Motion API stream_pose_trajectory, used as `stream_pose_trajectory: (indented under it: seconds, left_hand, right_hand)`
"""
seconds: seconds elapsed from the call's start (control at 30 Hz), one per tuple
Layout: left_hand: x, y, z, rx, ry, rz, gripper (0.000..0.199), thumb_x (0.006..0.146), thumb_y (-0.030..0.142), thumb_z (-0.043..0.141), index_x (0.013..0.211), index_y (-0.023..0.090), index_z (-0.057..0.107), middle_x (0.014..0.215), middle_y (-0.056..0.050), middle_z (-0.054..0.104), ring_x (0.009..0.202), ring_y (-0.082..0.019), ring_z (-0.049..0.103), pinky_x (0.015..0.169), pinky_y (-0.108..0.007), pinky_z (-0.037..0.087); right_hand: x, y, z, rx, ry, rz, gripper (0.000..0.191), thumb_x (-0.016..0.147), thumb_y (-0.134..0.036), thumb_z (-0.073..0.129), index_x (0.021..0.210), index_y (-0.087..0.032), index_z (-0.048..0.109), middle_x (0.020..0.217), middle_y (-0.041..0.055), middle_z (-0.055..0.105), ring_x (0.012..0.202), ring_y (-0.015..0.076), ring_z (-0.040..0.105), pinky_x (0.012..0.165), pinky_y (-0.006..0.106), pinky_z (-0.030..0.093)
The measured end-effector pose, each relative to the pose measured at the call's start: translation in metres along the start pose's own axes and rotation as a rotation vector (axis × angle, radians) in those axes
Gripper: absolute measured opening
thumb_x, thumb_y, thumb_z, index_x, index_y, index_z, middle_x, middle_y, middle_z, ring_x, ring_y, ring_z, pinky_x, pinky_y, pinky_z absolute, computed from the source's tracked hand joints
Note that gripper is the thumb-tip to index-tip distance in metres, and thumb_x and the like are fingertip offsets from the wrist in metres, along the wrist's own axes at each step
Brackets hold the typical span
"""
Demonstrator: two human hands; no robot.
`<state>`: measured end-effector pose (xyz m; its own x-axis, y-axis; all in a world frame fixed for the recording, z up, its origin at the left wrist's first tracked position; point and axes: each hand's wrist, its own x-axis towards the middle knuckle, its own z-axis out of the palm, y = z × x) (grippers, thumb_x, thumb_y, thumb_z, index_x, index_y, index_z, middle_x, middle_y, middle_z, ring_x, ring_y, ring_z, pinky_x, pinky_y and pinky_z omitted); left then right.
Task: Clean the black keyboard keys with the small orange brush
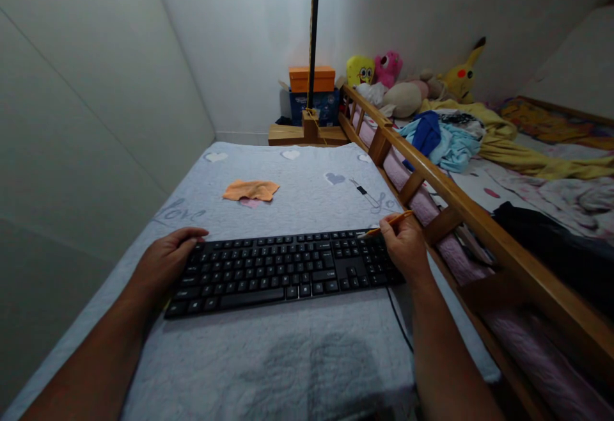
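A black keyboard (268, 270) lies flat on the pale blue cloth cover, turned slightly, with its cable leaving the near right side. My left hand (167, 258) grips its left end, the fingers along the edge and partly hidden. Over the number pad, my right hand (404, 248) is closed around a slim orange brush (396, 220). The brush's pale tip points left and down at the top row of keys near the right end. Beyond the keyboard lie a crumpled orange cloth (252, 190) and a wire keycap puller (362, 190) with a black middle.
A wooden bed rail (432, 171) runs along the right side, with clothes and plush toys (407, 98) behind it. At the far end stand a black pole (313, 37) on a wooden base and an orange box (311, 79). A wall rises on the left.
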<state>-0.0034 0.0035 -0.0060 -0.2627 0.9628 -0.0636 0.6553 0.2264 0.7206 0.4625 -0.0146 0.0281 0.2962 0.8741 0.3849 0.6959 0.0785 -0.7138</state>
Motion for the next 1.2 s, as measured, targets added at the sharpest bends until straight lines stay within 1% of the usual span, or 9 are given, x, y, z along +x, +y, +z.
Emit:
stream_pose_trajectory:
  seconds: [0.17, 0.33, 0.5, 0.6, 0.67, 0.77, 0.9, 1.07, 1.2]
  left_hand:
    - [-0.002, 0.005, -0.001, 0.002, -0.008, -0.023, 0.048, 0.078, 0.047, 0.052, 0.109, 0.018, 0.075, 0.093, -0.005, 0.076, 0.079, -0.024, 0.067, 0.068, -0.03, 0.048]
    - [0.0, 0.005, -0.002, 0.018, 0.002, 0.0, 0.047, 0.077, 0.045, 0.052, 0.107, 0.018, 0.075, 0.097, -0.006, 0.076, 0.089, -0.026, 0.069, 0.076, -0.032, 0.049]
    - [-0.001, 0.004, -0.001, -0.001, 0.014, -0.012, 0.047, 0.076, 0.047, 0.053, 0.107, 0.019, 0.075, 0.097, -0.006, 0.076, 0.087, -0.026, 0.068, 0.075, -0.031, 0.049]
    - [-0.002, 0.006, -0.001, -0.007, 0.014, -0.022, 0.047, 0.076, 0.046, 0.053, 0.107, 0.019, 0.075, 0.095, -0.005, 0.076, 0.083, -0.024, 0.068, 0.071, -0.031, 0.049]
    - [-0.003, 0.007, 0.0, -0.008, 0.01, -0.024, 0.046, 0.076, 0.046, 0.053, 0.106, 0.019, 0.075, 0.093, -0.005, 0.076, 0.08, -0.024, 0.067, 0.069, -0.03, 0.048]
    - [-0.004, 0.008, 0.001, -0.014, 0.011, -0.026, 0.046, 0.077, 0.046, 0.053, 0.107, 0.019, 0.075, 0.092, -0.004, 0.075, 0.078, -0.023, 0.067, 0.067, -0.029, 0.048]
    - [-0.005, 0.01, -0.001, -0.02, 0.002, -0.042, 0.045, 0.078, 0.045, 0.053, 0.109, 0.018, 0.074, 0.093, -0.004, 0.076, 0.077, -0.022, 0.067, 0.066, -0.029, 0.048]
    - [-0.005, 0.01, -0.002, -0.003, 0.006, -0.019, 0.046, 0.079, 0.046, 0.053, 0.108, 0.018, 0.075, 0.095, -0.006, 0.076, 0.082, -0.024, 0.068, 0.07, -0.031, 0.049]
    - [-0.004, 0.007, -0.001, -0.011, 0.003, -0.025, 0.046, 0.079, 0.045, 0.054, 0.11, 0.018, 0.074, 0.096, -0.006, 0.077, 0.081, -0.024, 0.068, 0.067, -0.03, 0.049]
  right_hand:
    - [0.005, 0.012, -0.006, -0.125, 0.073, -0.022, 0.03, 0.084, -0.049, 0.05, 0.079, -0.023, 0.065, 0.074, 0.0094, 0.073, 0.076, 0.0276, 0.07, 0.074, 0.036, 0.051]
    - [0.009, 0.021, -0.01, -0.21, 0.114, -0.038, 0.03, 0.083, -0.047, 0.049, 0.077, -0.022, 0.064, 0.074, 0.0127, 0.073, 0.077, 0.0301, 0.071, 0.076, 0.039, 0.052]
    - [0.01, 0.027, -0.017, -0.23, 0.183, -0.057, 0.028, 0.084, -0.046, 0.051, 0.078, -0.022, 0.065, 0.074, 0.0115, 0.072, 0.075, 0.0294, 0.069, 0.075, 0.039, 0.052]
    - [0.008, 0.026, -0.019, -0.157, 0.23, -0.042, 0.028, 0.086, -0.046, 0.053, 0.08, -0.022, 0.064, 0.075, 0.0092, 0.071, 0.076, 0.028, 0.069, 0.076, 0.039, 0.052]
    - [0.006, 0.023, -0.017, -0.066, 0.229, 0.0, 0.029, 0.086, -0.048, 0.054, 0.081, -0.022, 0.064, 0.074, 0.0072, 0.07, 0.074, 0.0264, 0.068, 0.075, 0.038, 0.052]
    - [0.004, 0.017, -0.012, 0.052, 0.142, 0.068, 0.033, 0.086, -0.053, 0.056, 0.083, -0.021, 0.064, 0.069, 0.0037, 0.067, 0.066, 0.0235, 0.065, 0.071, 0.036, 0.052]
    - [0.003, 0.013, -0.007, 0.033, 0.045, 0.068, 0.034, 0.085, -0.054, 0.055, 0.081, -0.021, 0.064, 0.068, 0.0046, 0.068, 0.067, 0.0241, 0.066, 0.07, 0.036, 0.051]
    - [0.008, 0.019, -0.012, -0.114, 0.132, 0.027, 0.032, 0.084, -0.051, 0.051, 0.079, -0.022, 0.064, 0.074, 0.0101, 0.072, 0.079, 0.0295, 0.069, 0.076, 0.039, 0.051]
    - [0.008, 0.02, -0.017, -0.117, 0.183, 0.012, 0.031, 0.085, -0.05, 0.051, 0.08, -0.022, 0.062, 0.077, 0.0098, 0.07, 0.081, 0.029, 0.068, 0.08, 0.04, 0.05]
